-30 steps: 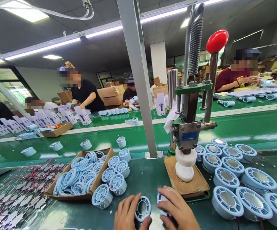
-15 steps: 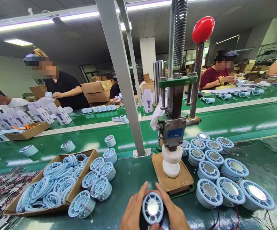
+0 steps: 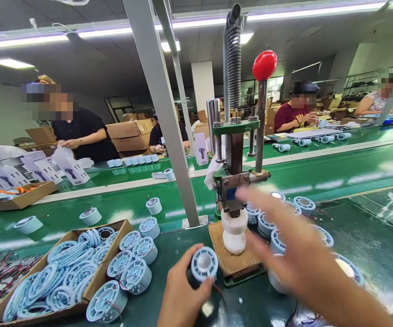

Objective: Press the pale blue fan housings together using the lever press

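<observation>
My left hand [image 3: 182,287] is closed around a light blue round motor housing [image 3: 204,264] with spokes and a silvery centre. A thin red wire hangs below the housing. Smeared by motion, my right hand [image 3: 290,245] is raised in front of the hand press [image 3: 234,186], its fingers stretched out and apart, with nothing visible in them. The press has a red-knobbed lever [image 3: 263,66] and a white plunger [image 3: 234,222] above a white round seat [image 3: 233,242] on a brown board. Behind my right hand stand several similar housings [image 3: 304,205], partly covered.
At left a cardboard box [image 3: 125,227] holds light blue rings, with several wired housings [image 3: 135,275] beside it. A grey post [image 3: 169,122] rises left of the press. Co-workers [image 3: 81,127] sit or stand beyond the green conveyor belt [image 3: 319,168].
My right hand has let go of the motor housing and swung up and right, towards the press. My left hand still holds the housing, now slightly higher in view. The camera view has shifted.
</observation>
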{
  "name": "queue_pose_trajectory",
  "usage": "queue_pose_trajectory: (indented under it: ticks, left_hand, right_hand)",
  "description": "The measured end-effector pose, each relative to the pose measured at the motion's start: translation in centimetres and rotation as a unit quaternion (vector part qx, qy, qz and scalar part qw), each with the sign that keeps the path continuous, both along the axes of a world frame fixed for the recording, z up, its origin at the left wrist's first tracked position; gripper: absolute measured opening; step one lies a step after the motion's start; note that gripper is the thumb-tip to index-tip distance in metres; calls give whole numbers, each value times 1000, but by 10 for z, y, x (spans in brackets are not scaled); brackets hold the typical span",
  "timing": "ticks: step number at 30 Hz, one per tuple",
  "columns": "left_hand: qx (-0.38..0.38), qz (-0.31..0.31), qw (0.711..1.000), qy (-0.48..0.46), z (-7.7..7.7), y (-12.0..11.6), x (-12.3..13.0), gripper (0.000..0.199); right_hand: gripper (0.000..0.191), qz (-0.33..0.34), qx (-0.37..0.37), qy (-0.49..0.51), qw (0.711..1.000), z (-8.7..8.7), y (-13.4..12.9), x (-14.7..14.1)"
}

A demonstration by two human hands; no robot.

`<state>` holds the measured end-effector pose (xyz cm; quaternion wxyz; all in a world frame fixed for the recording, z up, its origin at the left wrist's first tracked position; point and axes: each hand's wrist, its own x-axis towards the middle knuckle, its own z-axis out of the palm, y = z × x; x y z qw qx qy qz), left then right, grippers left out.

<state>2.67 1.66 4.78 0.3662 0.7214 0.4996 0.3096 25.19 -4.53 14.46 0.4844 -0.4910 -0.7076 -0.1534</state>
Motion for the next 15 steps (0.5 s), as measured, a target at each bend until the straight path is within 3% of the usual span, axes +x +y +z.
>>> queue_pose_trajectory:
  ticks: [3, 4, 6, 8, 10, 15]
  left_hand:
    - [4, -34, 995, -93, 29, 24, 30, 55]
    - [0, -50, 992, -113, 33, 30, 40, 54]
    - [-4, -69, 988, -135, 36, 39, 58, 55]
    - [-8, -98, 984, -151, 33, 44, 70, 57]
    - [-20, -137, 977, -163, 30, 47, 79, 56]
    - [-45, -188, 969, -154, 23, 49, 92, 52]
  right_hand:
    - [50, -94, 124, 24, 987, 116, 42, 39]
    - [51, -112, 126, 56, 984, 144, 61, 49]
    - [46, -94, 85, 120, 985, 181, 97, 63]
    - [46, -51, 37, 159, 985, 196, 124, 70]
    - [47, -25, 18, 172, 985, 198, 137, 72]
    - [43, 13, -13, 180, 984, 199, 137, 74]
